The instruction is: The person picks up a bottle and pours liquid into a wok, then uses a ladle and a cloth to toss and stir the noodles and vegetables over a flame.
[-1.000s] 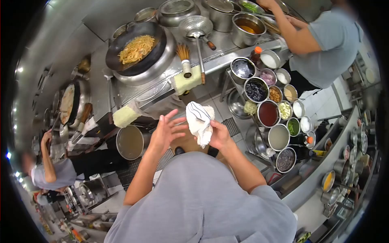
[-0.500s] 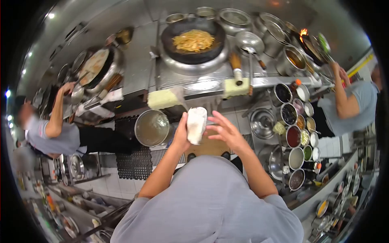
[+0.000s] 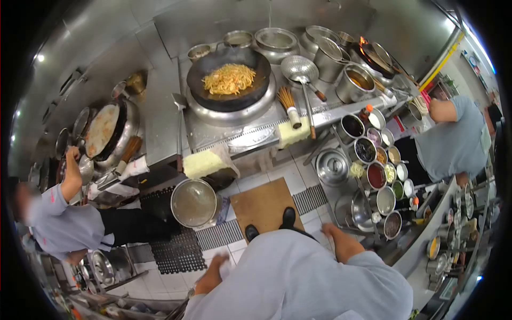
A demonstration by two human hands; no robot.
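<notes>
My left hand (image 3: 215, 271) is low beside my body, smeared by motion, with a whitish patch at its side that I cannot make out. My right hand (image 3: 333, 234) is out at my right side, near the steel shelf, its fingers blurred. Ahead, a black wok (image 3: 196, 82) on the range holds noodles (image 3: 229, 79). A long-handled spatula (image 3: 180, 114) lies left of the wok. To its right are a bamboo brush (image 3: 289, 106) and a perforated ladle (image 3: 299, 69). Folded pale towels (image 3: 205, 162) hang on the range's front edge.
A steel pot (image 3: 193, 203) stands on the floor at left. Sauce containers (image 3: 376, 176) crowd the right shelf. One co-worker (image 3: 69, 216) stands at left by another wok, another (image 3: 448, 141) at right. A brown mat (image 3: 261, 205) lies by my shoes.
Both hands have dropped from in front of my chest and moved apart to my sides. The white bundle formerly in my left hand no longer shows clearly. The view has shifted and turned.
</notes>
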